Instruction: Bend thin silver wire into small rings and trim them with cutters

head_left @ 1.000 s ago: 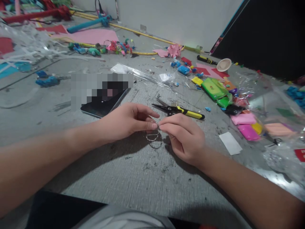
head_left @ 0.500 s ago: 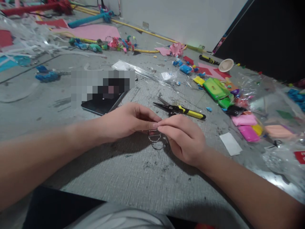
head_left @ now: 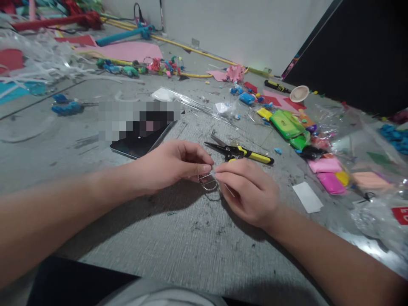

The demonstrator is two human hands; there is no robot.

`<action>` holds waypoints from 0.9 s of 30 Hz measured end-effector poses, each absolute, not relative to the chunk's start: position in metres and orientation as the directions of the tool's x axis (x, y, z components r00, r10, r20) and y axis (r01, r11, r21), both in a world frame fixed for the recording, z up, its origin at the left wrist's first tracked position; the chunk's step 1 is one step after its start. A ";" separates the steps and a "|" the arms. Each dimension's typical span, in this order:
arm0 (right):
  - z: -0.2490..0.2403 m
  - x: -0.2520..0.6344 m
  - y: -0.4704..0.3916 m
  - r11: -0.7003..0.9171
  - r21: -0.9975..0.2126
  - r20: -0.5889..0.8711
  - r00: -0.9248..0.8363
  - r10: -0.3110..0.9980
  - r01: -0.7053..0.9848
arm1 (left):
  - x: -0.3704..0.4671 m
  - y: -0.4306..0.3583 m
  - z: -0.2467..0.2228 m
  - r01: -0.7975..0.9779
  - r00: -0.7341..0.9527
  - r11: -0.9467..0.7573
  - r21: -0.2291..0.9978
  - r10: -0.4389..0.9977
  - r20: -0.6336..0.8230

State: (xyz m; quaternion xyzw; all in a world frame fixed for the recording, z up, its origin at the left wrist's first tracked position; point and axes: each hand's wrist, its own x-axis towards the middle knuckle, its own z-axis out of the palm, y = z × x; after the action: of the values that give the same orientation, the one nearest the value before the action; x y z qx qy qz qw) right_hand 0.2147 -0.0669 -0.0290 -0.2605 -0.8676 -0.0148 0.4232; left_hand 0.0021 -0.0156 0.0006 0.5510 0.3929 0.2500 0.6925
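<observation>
The left hand point(head_left: 177, 163) is pinching the wire ring point(head_left: 208, 188) at its twelve o'clock, thumb and fingers closed; the ring is hanging toward six o'clock from that grip, above the table point(head_left: 165, 246). The right hand point(head_left: 250, 191) is pinching thin wire point(head_left: 230, 190) at the ring's two o'clock, fingertips closed. Pliers point(head_left: 256, 157) are lying toward two o'clock, a phone point(head_left: 135, 143) toward ten.

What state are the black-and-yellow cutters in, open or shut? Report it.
Open. The cutters lie just beyond the right hand, their two blade tips spread clearly apart.
</observation>
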 end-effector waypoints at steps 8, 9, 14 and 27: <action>-0.027 0.215 -0.066 0.870 -0.170 0.767 -0.493 0.411 0.462 | 0.002 -0.018 -0.004 -0.012 0.579 0.373 0.928 0.759 -0.297; -0.027 0.216 -0.066 0.870 -0.150 0.768 -0.499 0.401 0.470 | 0.002 -0.018 -0.003 -0.021 0.576 0.379 0.925 0.761 -0.298; -0.028 0.222 -0.064 0.839 -0.096 0.758 -0.507 0.411 0.536 | 0.002 -0.018 -0.001 -0.037 0.527 0.382 0.923 0.793 -0.307; -0.024 0.225 -0.058 0.815 0.103 0.719 -0.609 0.335 0.570 | 0.001 -0.015 0.001 -0.109 0.504 0.553 0.826 0.747 -0.434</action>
State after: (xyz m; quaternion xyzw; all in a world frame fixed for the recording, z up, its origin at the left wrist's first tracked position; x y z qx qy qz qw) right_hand 0.2253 -0.0584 -0.0237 -0.2566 -0.8819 -0.1632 0.3602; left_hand 0.0010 -0.0149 0.0008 0.3841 0.4151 0.2754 0.7774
